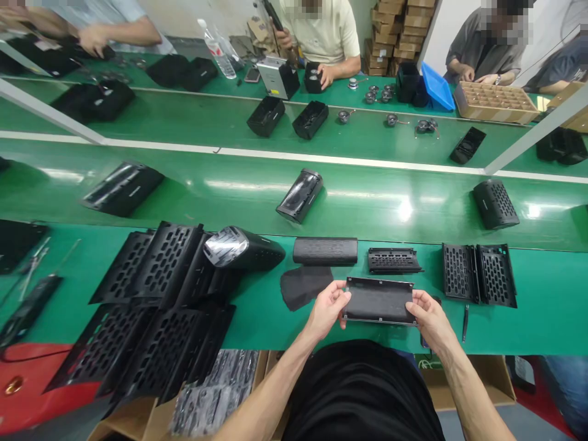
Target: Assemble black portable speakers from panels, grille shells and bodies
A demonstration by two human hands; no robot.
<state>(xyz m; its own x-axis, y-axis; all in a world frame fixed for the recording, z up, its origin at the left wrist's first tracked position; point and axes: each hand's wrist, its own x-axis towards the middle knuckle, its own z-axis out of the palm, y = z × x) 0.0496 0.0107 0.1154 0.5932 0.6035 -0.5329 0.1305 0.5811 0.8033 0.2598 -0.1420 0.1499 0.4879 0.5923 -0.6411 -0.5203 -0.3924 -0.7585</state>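
Note:
A black rectangular panel (379,300) is held level above the green mat, its recessed inner face up. My left hand (329,306) grips its left end, thumb on top. At the right end my right hand (427,315) pinches the edge, thumb on the surface. Just behind the panel lie a piece of black cloth (305,285), a closed dark grille piece (325,251) and a smaller slotted grille (394,261). To the right, two slotted grilles (460,269) stand side by side, with a thin black tool (465,323) below them.
Stacked black grilles (160,263) and a glossy black housing (243,248) occupy the left. An electric screwdriver (32,306) lies at the far left. Beyond the mat, a green conveyor (220,208) carries several speaker housings. Several people work across it. Open cardboard boxes (487,380) sit below the table edge.

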